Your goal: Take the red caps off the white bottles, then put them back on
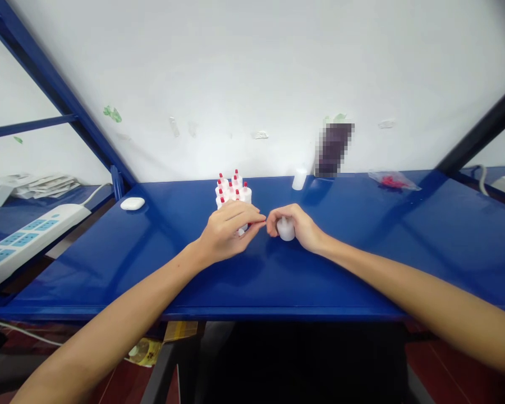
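My left hand [233, 227] is in front of a cluster of several white bottles with red tips [244, 194]. Its thumb and fingers are pinched together, with a small red bit showing at their ends, probably a cap. Just to the right, my right hand [292, 221] curls round a small white bottle [286, 230] low over the blue table. The fingertips of both hands are close to each other. Part of the bottle cluster is hidden behind my left hand.
Another white bottle [299, 179] stands near the wall, beside a pixelated dark object [334, 150]. A clear bag with red pieces [393, 180] lies at the back right of the blue table [345, 280]. A white case [132, 203] and a power strip [31, 238] are at left.
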Available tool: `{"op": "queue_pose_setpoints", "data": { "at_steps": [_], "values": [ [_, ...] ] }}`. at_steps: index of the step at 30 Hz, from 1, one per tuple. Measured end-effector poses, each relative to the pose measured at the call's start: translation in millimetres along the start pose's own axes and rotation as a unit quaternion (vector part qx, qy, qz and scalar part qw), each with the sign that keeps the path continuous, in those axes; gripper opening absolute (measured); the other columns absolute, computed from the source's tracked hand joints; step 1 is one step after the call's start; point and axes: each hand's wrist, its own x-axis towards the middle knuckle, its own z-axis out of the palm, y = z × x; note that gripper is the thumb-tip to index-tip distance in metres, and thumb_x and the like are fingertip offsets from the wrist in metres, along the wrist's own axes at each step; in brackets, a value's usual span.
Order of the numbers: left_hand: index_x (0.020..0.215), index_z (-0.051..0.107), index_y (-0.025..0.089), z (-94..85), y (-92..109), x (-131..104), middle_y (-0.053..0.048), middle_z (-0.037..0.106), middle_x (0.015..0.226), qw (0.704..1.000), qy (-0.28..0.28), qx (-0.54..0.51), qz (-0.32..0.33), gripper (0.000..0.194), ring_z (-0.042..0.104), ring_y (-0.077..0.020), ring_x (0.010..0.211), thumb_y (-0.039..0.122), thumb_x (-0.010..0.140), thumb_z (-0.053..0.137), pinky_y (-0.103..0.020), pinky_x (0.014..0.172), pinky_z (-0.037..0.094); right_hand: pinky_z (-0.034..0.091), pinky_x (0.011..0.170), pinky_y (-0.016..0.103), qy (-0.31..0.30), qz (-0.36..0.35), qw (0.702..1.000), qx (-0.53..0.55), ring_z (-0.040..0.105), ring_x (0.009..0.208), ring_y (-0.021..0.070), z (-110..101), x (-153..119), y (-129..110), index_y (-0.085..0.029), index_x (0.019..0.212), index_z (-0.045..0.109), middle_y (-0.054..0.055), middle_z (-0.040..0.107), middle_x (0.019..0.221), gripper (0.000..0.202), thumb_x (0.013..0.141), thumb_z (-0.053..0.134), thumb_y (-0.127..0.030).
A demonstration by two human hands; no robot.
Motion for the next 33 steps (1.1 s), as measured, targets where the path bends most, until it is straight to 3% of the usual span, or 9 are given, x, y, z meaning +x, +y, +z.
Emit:
{"op": "queue_pose_setpoints", "data": {
  "at_steps": [5,8,12,15,20,27,33],
  "values": [
    [0.101,0.067,0.018,6.9,13,2,-0.005,0.076,0.094,0.995,-0.013,-0.078,-0.064,0.015,0.072,-0.0163,0.091,0.011,0.088,0.065,-0.031,0.084,0.058,0.032,0.052,0.026,-0.029,-0.024,0.999,0.026,0.041,0.046,0.0129,10,-6,4,-0.019,0.092,0.05,-0.004,0.052,0.05,0.032,0.094,0.03,-0.044],
    [0.099,0.067,0.018,9.4,15,3,-0.006,0.074,0.098,0.994,-0.029,-0.092,-0.055,0.012,0.069,-0.0182,0.096,0.015,0.088,0.069,-0.035,0.088,0.056,0.033,0.053,0.025,-0.04,-0.046,0.998,0.011,0.042,0.05,0.0124,13,-10,4,-0.021,0.102,0.046,-0.006,0.051,0.057,0.022,0.091,0.037,-0.038],
    [0.093,0.068,0.02,10.7,16,2,-0.008,0.067,0.104,0.997,-0.037,-0.045,-0.05,0.008,0.063,-0.0204,0.099,0.02,0.087,0.072,-0.039,0.088,0.052,0.037,0.054,0.027,-0.053,-0.068,0.996,-0.023,0.046,0.055,0.0141,12,-12,4,-0.02,0.121,0.041,-0.007,0.05,0.062,0.04,0.082,0.039,-0.028],
    [0.094,0.068,0.021,10.8,15,0,-0.008,0.064,0.108,0.998,-0.04,-0.012,-0.048,0.007,0.059,-0.0213,0.102,0.021,0.088,0.071,-0.041,0.09,0.05,0.037,0.056,0.028,-0.061,-0.083,0.993,-0.051,0.047,0.055,0.0147,8,-12,6,-0.02,0.131,0.038,-0.007,0.05,0.062,0.05,0.082,0.039,-0.027],
    [0.097,0.064,0.019,12.5,12,-3,-0.008,0.061,0.106,0.997,-0.06,-0.019,-0.034,0.007,0.06,-0.0198,0.101,0.02,0.091,0.066,-0.037,0.087,0.05,0.04,0.06,0.031,-0.079,-0.095,0.987,-0.105,0.051,0.059,0.0162,3,-11,8,-0.019,0.136,0.036,-0.005,0.053,0.066,0.051,0.087,0.04,-0.032],
    [0.097,0.062,0.02,14.1,12,-5,-0.005,0.061,0.098,0.999,-0.043,-0.007,-0.02,0.007,0.059,-0.0177,0.091,0.019,0.09,0.065,-0.034,0.081,0.049,0.043,0.062,0.032,-0.091,-0.12,0.979,-0.136,0.053,0.062,0.0166,3,-12,6,-0.019,0.141,0.034,-0.003,0.054,0.073,0.051,0.094,0.037,-0.04],
    [0.096,0.062,0.02,14.0,14,-5,-0.006,0.061,0.1,0.998,-0.053,0.007,-0.019,0.007,0.059,-0.0191,0.093,0.019,0.09,0.065,-0.035,0.082,0.048,0.045,0.062,0.033,-0.089,-0.137,0.975,-0.151,0.053,0.063,0.0173,3,-12,8,-0.02,0.138,0.036,-0.003,0.055,0.076,0.05,0.091,0.037,-0.035]
  ]
}}
